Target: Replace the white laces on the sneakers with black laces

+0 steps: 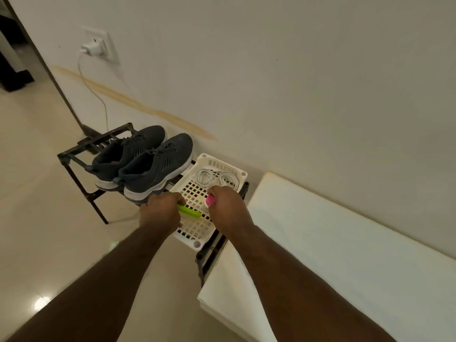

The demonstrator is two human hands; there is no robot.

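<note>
Two dark grey sneakers (145,164) with white soles and black laces stand side by side on a low dark rack (81,154). To their right on the rack sits a white perforated basket (195,228). Two coils of white laces (217,180) lie at its far end. My left hand (160,213) grips a bright green stick-like object (190,211) over the basket's left side. My right hand (228,208) holds a small pink object (210,200) over the basket's middle; what the object is cannot be made out.
A white cabinet top (333,255) runs along the wall to the right of the rack. A wall socket (98,46) with a white charger and hanging cable is up on the left. Pale tiled floor (37,193) spreads to the left.
</note>
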